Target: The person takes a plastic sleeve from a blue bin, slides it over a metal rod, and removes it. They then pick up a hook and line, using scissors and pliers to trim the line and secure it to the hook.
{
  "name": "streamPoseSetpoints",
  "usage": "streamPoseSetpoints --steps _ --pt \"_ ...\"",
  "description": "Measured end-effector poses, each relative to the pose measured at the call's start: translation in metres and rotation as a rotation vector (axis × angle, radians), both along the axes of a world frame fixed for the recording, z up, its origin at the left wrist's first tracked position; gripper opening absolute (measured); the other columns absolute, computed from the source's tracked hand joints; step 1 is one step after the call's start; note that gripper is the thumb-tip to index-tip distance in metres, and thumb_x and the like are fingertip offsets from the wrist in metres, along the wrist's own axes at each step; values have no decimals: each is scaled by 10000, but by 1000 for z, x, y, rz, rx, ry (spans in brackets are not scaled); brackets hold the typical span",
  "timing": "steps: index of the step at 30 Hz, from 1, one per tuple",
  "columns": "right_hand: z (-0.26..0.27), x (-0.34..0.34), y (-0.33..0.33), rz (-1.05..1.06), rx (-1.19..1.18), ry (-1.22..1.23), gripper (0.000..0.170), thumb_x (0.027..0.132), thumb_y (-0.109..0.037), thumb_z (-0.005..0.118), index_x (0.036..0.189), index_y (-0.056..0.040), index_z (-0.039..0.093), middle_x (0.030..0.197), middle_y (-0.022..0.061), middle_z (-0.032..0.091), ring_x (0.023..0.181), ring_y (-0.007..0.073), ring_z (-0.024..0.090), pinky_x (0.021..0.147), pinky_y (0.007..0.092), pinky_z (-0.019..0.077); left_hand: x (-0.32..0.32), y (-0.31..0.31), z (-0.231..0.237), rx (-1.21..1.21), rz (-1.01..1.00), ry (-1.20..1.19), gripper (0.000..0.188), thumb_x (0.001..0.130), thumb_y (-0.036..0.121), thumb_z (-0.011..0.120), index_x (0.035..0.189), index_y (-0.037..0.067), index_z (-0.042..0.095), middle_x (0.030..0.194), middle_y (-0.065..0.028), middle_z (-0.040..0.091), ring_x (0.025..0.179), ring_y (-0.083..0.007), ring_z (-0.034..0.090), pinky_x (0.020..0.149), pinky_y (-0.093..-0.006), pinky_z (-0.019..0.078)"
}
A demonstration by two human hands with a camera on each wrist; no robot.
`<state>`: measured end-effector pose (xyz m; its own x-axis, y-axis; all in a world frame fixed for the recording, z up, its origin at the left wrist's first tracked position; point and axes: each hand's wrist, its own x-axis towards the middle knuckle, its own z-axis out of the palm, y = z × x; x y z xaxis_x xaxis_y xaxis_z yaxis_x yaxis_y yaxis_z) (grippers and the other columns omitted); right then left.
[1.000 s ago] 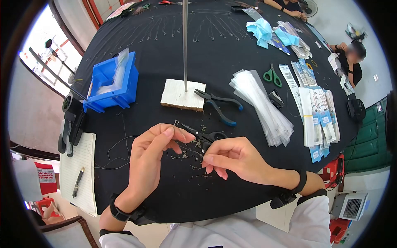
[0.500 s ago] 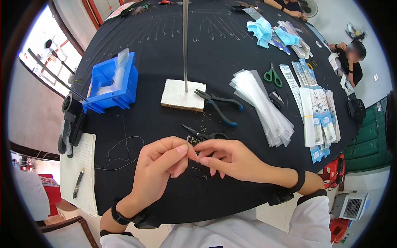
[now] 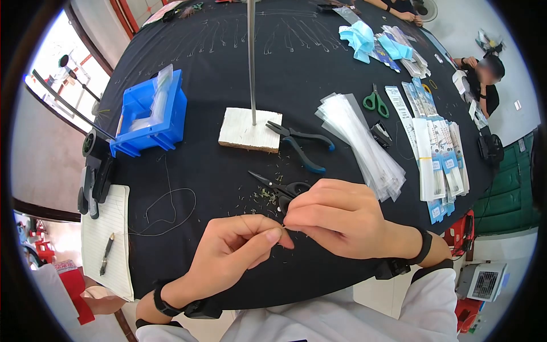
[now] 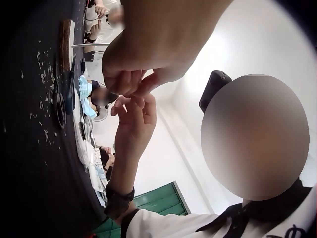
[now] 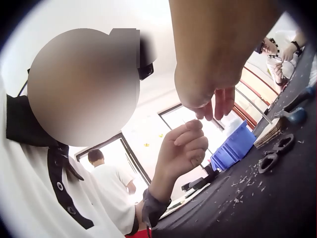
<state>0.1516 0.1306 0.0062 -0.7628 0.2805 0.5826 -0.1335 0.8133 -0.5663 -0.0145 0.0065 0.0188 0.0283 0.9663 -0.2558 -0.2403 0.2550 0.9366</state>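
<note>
Both hands meet low over the black cloth at the table's near side. My left hand (image 3: pixel 236 248) pinches a thin line (image 3: pixel 284 227) between thumb and forefinger. Close against it, my right hand (image 3: pixel 347 219) pinches the same spot, its fingertips covering most of what is held. I cannot tell what else lies between the fingertips. In the right wrist view the left fingers (image 5: pixel 190 139) are curled. Just beyond the hands lie black scissors (image 3: pixel 277 187), partly behind the right hand, and a scatter of small clippings (image 3: pixel 261 199).
Pliers (image 3: pixel 307 137) lean on a white block (image 3: pixel 242 128) with an upright rod (image 3: pixel 252 68). Left are a blue bin (image 3: pixel 176 114), a loose loop of line (image 3: pixel 195 199) and a notebook (image 3: pixel 108 228) with a pen. Right lie clear sleeves (image 3: pixel 364 154), green scissors (image 3: pixel 376 104) and printed packets (image 3: pixel 444 154).
The hands were apart a second ago and have come together fingertip to fingertip. The left hand has moved lower and nearer the body, uncovering the clippings; the right has turned more palm-down.
</note>
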Motion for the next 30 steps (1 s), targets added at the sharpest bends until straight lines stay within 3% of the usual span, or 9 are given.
streamPoseSetpoints --steps 7,25,28,30 --pt "-2 -1 2 -21 31 -2 195 641 18 709 825 -23 659 829 67 649 659 214 595 559 283 472 8 -1 -2 12 144 75 156 912 56 543 984 -39 642 680 35 546 547 13 400 458 -162 283" --pt "-12 -6 4 -14 12 -5 170 663 27 705 820 -27 668 817 65 650 638 204 578 547 273 462 2 0 -5 -67 128 83 125 897 32 543 903 -46 641 631 45 516 535 9 370 450 -177 260" --pt "-15 -5 6 2 4 -67 207 707 -51 712 892 -51 621 864 63 615 722 228 566 599 307 471 3 2 -7 -63 150 123 129 898 31 534 885 -47 636 599 50 493 517 8 359 443 -178 248" --pt "-14 -7 12 -132 15 -139 243 711 -78 713 918 -41 592 900 82 600 801 260 556 677 339 464 1 4 -10 -67 192 125 141 900 37 527 877 -53 634 581 47 482 501 5 355 439 -179 244"
